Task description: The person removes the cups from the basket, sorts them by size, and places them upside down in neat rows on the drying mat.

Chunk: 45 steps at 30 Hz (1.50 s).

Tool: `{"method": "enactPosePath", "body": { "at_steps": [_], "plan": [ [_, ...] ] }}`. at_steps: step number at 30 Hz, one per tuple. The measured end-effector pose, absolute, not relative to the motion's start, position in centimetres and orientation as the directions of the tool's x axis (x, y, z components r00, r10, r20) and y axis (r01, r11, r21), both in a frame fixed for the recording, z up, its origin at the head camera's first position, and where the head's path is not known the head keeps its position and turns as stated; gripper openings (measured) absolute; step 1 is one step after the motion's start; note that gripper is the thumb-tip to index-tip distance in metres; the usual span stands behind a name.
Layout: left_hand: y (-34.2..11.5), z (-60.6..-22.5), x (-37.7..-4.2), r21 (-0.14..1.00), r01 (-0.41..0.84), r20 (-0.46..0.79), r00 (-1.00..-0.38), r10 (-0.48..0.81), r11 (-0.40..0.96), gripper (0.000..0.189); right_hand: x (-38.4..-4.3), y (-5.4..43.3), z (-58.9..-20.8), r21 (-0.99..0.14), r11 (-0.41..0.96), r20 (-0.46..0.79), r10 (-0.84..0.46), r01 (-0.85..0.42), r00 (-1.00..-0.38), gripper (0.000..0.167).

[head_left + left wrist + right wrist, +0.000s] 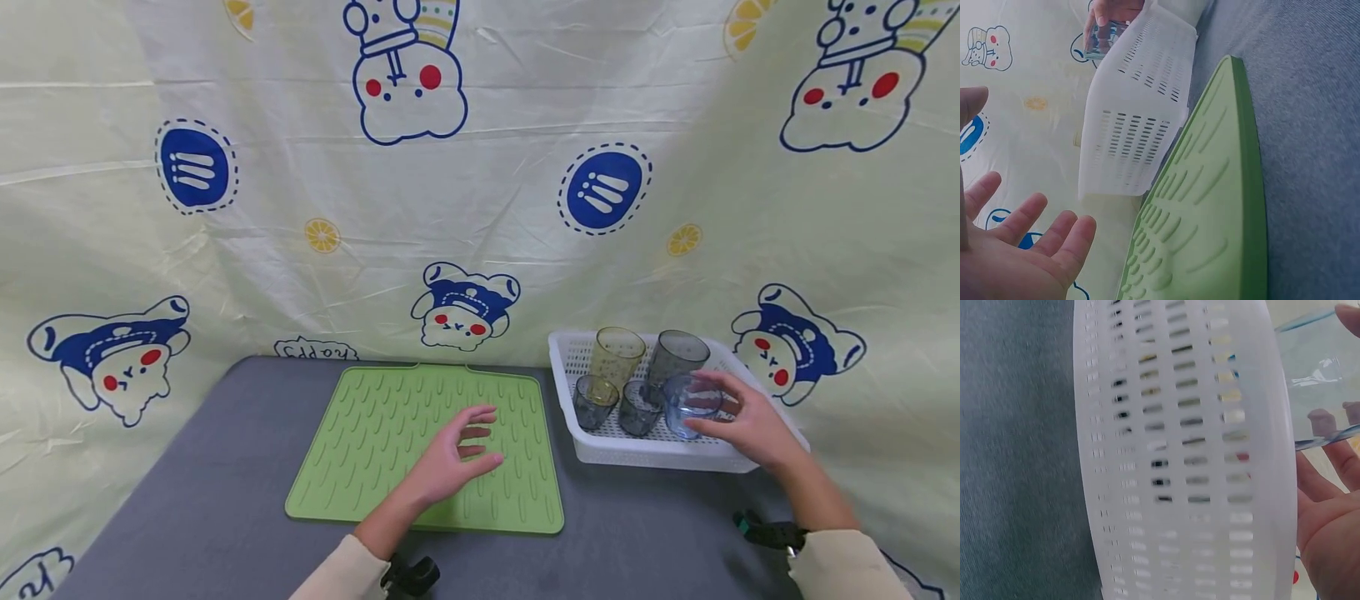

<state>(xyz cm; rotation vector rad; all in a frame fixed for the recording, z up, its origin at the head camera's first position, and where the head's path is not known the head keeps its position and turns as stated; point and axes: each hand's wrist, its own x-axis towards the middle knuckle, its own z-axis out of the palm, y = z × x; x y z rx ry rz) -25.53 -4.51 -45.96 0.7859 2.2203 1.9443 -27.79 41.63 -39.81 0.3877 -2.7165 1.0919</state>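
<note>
Helpfully, the left wrist view shows the slotted end of the white basket [1129, 147], while only the head view takes in together one blue glass [685, 407], one yellow glass [617, 352] and three grey glasses [677, 358]. At the basket's right side, the right grip [742, 419] holds the blue glass; the left grip [452, 462], spread wide, hangs above one green mat [360, 442] on the counter [217, 492]

Left hand [452, 462]: passage above, green mat [375, 433] below | Right hand [750, 423]: passage above, basket wall [652, 452] below, grey glasses [639, 410] leftward
</note>
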Motion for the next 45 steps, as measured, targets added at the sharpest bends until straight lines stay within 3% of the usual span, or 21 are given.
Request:
{"method": "enactPosePath", "body": {
  "at_steps": [11, 28, 45],
  "plan": [
    [-3.7, -45.4, -25.8, 0.956, 0.287, 0.234, -0.869, 0.435, 0.06, 0.062, -27.3, 38.3, -39.9, -0.7, 0.638, 0.292, -0.154, -0.321, -0.944, 0.072],
    [-1.6, -45.3, -27.1, 0.958, 0.286, 0.248, -0.859, 0.448, 0.019, 0.062, -26.3, 32.3, -40.3, -0.687, 0.589, 0.448, -0.119, -0.426, -0.886, 0.065],
    [-0.4, -45.3, -27.4, 0.956, 0.294, 0.268, -0.856, 0.442, -0.009, 0.067, -26.1, 28.4, -40.9, -0.705, 0.556, 0.411, -0.185, -0.44, -0.892, 0.07]
  ]
}}
